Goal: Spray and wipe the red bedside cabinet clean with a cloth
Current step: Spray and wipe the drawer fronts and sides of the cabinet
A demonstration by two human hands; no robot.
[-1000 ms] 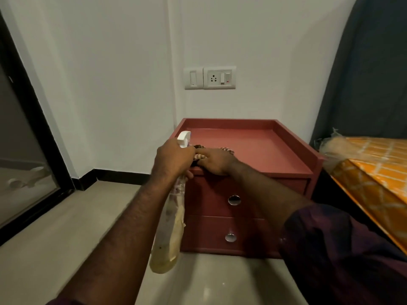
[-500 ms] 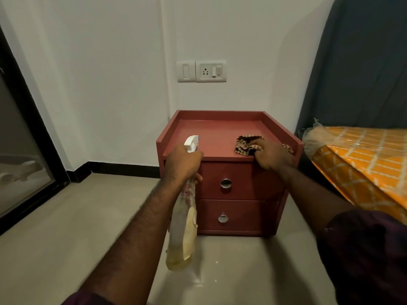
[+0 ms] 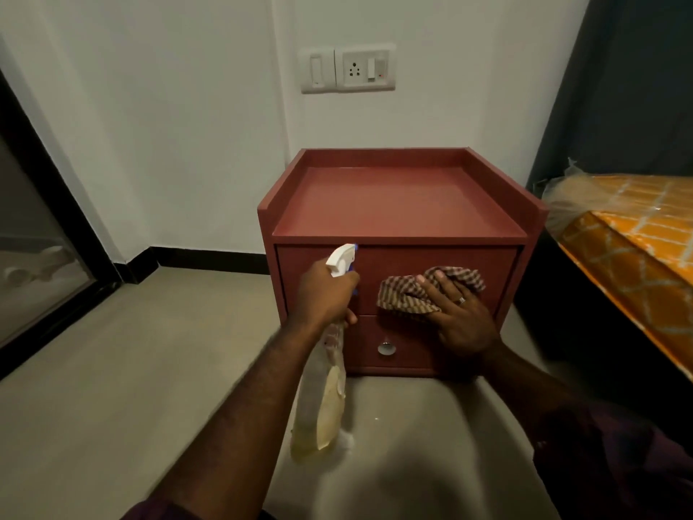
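The brown-and-cream checked cloth (image 3: 407,294) is no longer held on the raised-edge top surface (image 3: 397,204) of the red wooden two-drawer bedside cabinet (image 3: 529,253). It has been brought down and is now pressed against the upper drawer front (image 3: 431,262). The right grip (image 3: 461,320) is laid over the cloth with its fingers spread flat, and bunched fabric shows beyond the fingertips and to their left.

The top surface, above and beyond this grip, is left bare and a faint sheen can be made out on it. The top is therefore judged to be done, and the front is taken as the step in hand. The upper drawer's knob is hidden behind cloth and grip. The round metal knob (image 3: 386,348) of the lower drawer is seen just below and to the left of the right grip, not yet reached.

The left grip (image 3: 330,294) is curled tightly round the neck of the translucent plastic spray bottle (image 3: 318,407) with a white trigger head. The bottle's body hangs beneath this grip over the floor (image 3: 112,369), and the nozzle is aimed at the drawer front just ahead. Whether the front has been sprayed cannot be told.
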